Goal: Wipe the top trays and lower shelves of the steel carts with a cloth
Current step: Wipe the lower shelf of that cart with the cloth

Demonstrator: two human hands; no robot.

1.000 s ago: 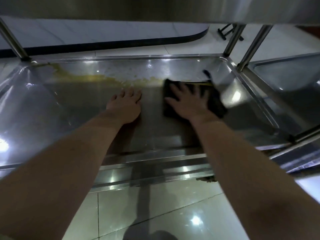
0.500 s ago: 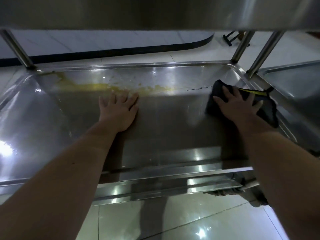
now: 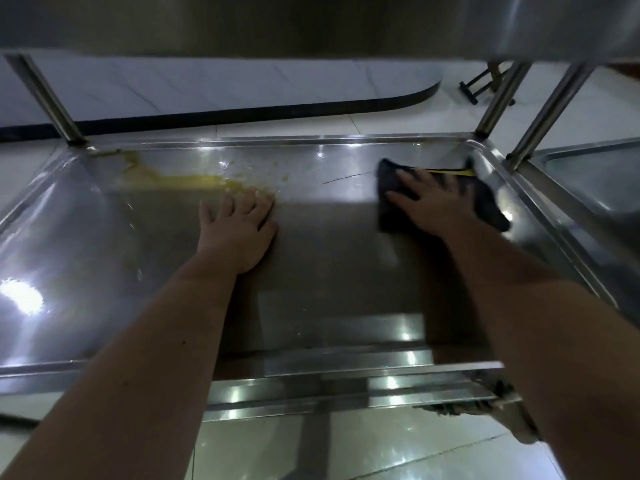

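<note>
I look under the top tray at the cart's lower steel shelf (image 3: 332,282). A dark cloth (image 3: 488,206) with a yellow edge lies at the shelf's far right, near the right wall. My right hand (image 3: 429,202) presses flat on the cloth with fingers spread. Flat on the bare steel near the middle rests my left hand (image 3: 239,226), holding nothing. A yellow smear (image 3: 194,180) runs along the far left of the shelf, ending just beyond my left fingertips.
The underside of the top tray (image 3: 311,22) hangs low overhead. Steel posts (image 3: 45,98) stand at the far corners. A second cart's shelf (image 3: 588,181) adjoins on the right. A caster (image 3: 516,420) shows at the near right corner, over glossy floor tiles.
My right hand slid the cloth from mid-shelf to the far right, then back a little to the left. My left hand has stayed planted on the steel.
</note>
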